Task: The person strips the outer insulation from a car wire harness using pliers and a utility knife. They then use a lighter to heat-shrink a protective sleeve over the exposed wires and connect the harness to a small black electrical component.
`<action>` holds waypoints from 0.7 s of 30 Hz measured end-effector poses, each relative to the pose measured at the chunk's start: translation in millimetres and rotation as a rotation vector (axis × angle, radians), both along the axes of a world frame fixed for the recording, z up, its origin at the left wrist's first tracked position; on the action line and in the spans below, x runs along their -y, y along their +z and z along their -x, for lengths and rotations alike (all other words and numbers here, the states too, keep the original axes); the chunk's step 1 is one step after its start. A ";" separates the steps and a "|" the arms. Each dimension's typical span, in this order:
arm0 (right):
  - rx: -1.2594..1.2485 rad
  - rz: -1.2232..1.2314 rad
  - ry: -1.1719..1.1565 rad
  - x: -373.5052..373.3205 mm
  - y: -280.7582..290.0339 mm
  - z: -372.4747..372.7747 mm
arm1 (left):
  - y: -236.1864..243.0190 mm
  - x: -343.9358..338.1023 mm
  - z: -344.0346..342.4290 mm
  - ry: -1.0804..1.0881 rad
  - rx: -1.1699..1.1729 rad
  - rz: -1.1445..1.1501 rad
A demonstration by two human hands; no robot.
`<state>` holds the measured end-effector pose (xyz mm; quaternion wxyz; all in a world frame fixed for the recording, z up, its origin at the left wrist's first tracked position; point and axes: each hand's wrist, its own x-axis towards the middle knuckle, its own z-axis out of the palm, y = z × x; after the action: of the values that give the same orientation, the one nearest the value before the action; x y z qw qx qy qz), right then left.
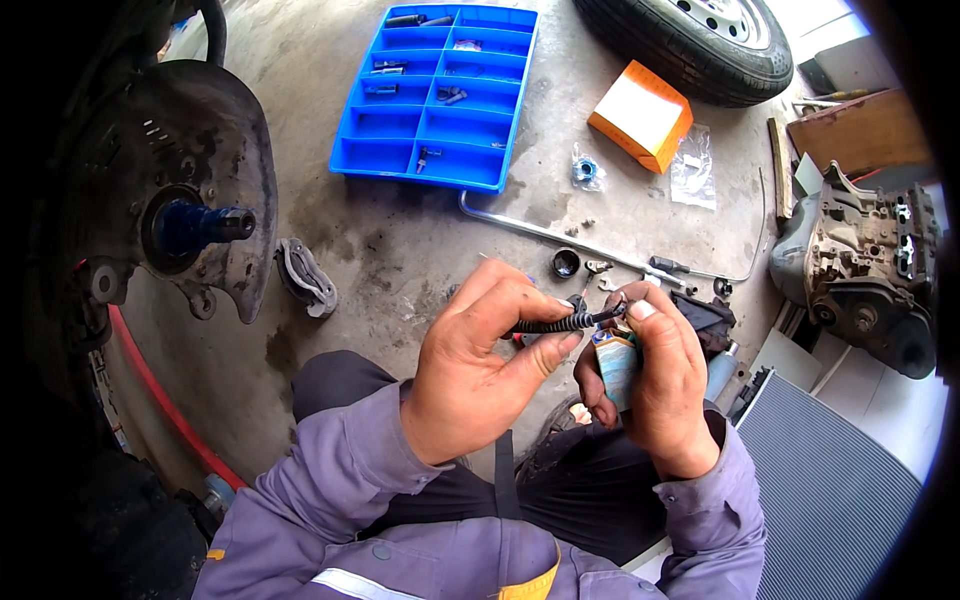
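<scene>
In the middle of the view, my left hand (484, 372) pinches a black part with a ribbed sleeve (548, 326) between thumb and fingers. To its right, my right hand (656, 370) grips a small light-blue box (618, 375) and holds the dark tip (612, 312) of the ribbed part between thumb and forefinger. Just beyond my hands on the concrete floor lie a round black cap (565, 262), small metal fittings and a long chrome bar (530, 228).
A hub with a dust shield (200, 130) stands left, above a red hose (165, 395). A blue compartment tray (350, 160), orange box (640, 115) and tyre (700, 70) lie beyond my hands. An engine (860, 260) and radiator (820, 480) sit right; a metal bracket (308, 280) lies left.
</scene>
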<state>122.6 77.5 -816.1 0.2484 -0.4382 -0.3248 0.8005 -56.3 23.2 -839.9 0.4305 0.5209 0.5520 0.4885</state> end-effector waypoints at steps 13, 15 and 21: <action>-0.001 -0.014 0.010 -1.4 2.1 -1.8 | 3.9 -1.2 -0.6 -0.036 0.058 0.059; -0.003 -0.017 0.007 -1.2 2.3 -1.4 | 3.9 -0.7 -0.3 -0.044 0.067 0.070; 0.002 -0.013 -0.006 -1.6 1.7 -0.2 | 5.9 -0.9 0.7 -0.063 0.107 0.145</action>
<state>122.8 79.0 -814.4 0.2534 -0.4385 -0.3290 0.7970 -57.1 24.1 -834.0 0.5110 0.4787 0.5454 0.4608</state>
